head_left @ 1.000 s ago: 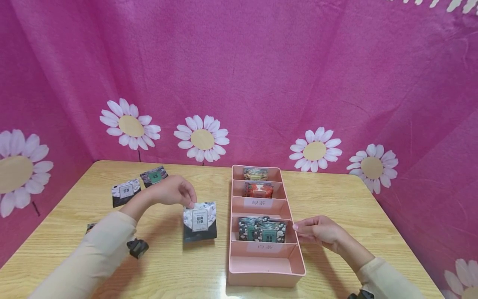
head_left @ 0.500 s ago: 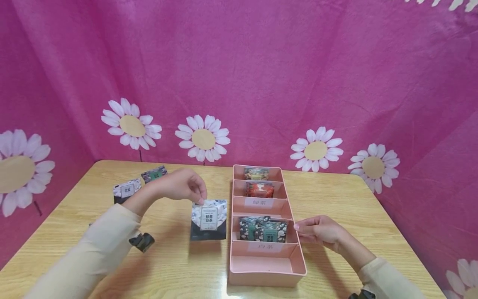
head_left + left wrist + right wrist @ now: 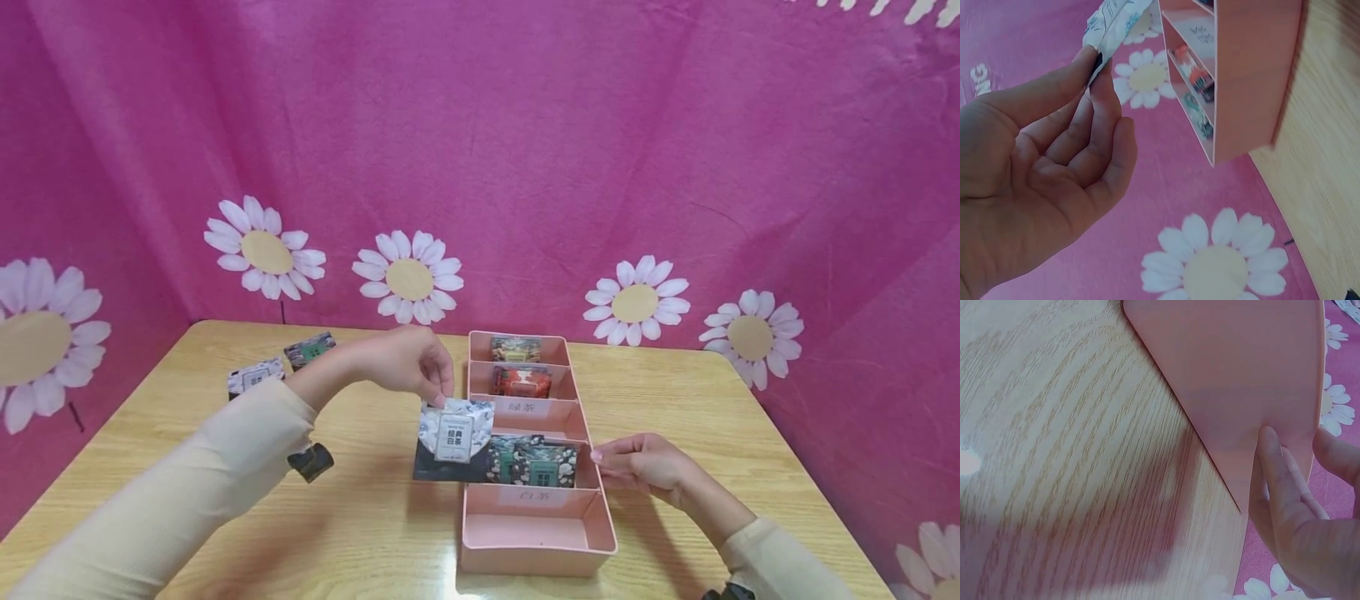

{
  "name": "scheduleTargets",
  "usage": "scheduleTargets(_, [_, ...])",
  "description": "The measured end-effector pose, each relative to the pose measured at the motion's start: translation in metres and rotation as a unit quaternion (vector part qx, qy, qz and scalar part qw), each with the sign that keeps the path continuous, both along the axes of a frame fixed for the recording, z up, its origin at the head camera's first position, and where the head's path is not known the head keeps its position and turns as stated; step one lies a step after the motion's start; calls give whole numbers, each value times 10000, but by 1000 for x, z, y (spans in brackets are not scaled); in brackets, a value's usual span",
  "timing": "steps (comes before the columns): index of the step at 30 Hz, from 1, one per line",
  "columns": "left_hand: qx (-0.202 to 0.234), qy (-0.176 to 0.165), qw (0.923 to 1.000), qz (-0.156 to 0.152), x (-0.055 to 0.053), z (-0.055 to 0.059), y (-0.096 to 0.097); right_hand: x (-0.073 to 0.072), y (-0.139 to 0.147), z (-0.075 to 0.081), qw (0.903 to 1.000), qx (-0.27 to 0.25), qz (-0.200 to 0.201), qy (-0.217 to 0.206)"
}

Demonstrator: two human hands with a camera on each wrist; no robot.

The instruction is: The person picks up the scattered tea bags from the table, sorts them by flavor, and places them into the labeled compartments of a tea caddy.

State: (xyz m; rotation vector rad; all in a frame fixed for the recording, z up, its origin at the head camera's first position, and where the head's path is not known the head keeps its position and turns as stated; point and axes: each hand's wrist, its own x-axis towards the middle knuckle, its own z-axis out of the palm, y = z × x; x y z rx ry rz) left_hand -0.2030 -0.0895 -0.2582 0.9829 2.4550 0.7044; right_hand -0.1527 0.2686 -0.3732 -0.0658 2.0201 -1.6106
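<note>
The desk point(image 3: 675, 400) bears a pink box point(image 3: 536, 562). At the box's 3 o'clock, the right hand point(image 3: 648, 467) touches its wall; whether it grips is hard to tell. At 10 o'clock, the left hand point(image 3: 405, 362) pinches a white-and-black packet point(image 3: 453, 440), raised beside the 9 o'clock edge. Loose packets point(image 3: 309, 349) lie farther out.

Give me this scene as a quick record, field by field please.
Left grip: pinches white-and-dark packet near its top edge
Right grip: touches outer side of five-compartment pink box
Box contents: green-labelled packets, red packaging, yellow-labelled packaging
Loose packets: two visible, back left of table
Backdrop: magenta cloth with daisies
</note>
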Motion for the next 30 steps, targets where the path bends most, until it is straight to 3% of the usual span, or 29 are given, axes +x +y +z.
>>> scheduleTargets(14, [-267,-159,9982,-515,7,-4,45,0,0,0,10000,37,20,-14])
scheduleTargets(30, [-393,-468,9967,-539,20,-27,80,-1,1,-3,9999,-120,36,8])
